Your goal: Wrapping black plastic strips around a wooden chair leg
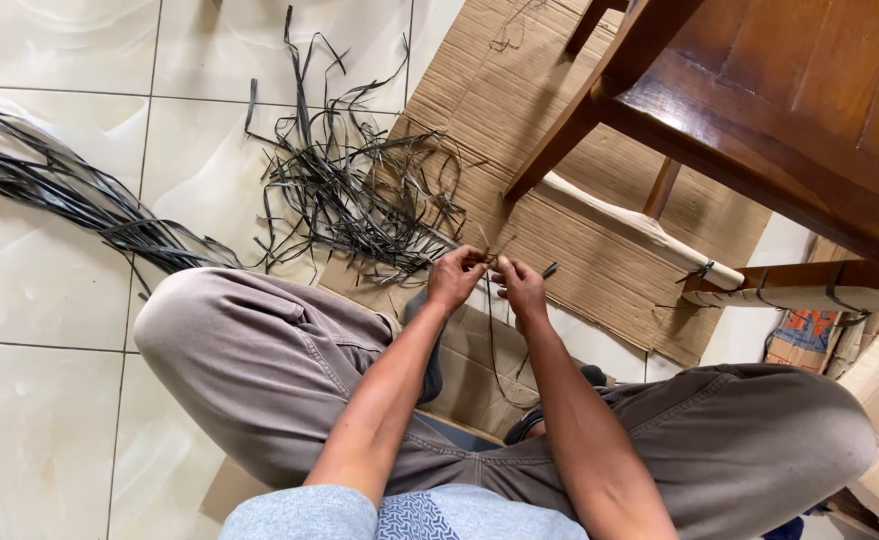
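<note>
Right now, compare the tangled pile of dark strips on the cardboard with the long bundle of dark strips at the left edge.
The tangled pile is loose, its strips curling and crossing every way; the long bundle runs gathered in one direction. The tangled pile lies partly on the cardboard, the long bundle wholly on the tiled floor. The tangled pile lies closer to the hands than the long bundle. Both are thin, flat, dark grey strips.

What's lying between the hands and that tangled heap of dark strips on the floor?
Head view: only flattened cardboard; loose ends from the strip heap trail over it almost to the left hand.
</note>
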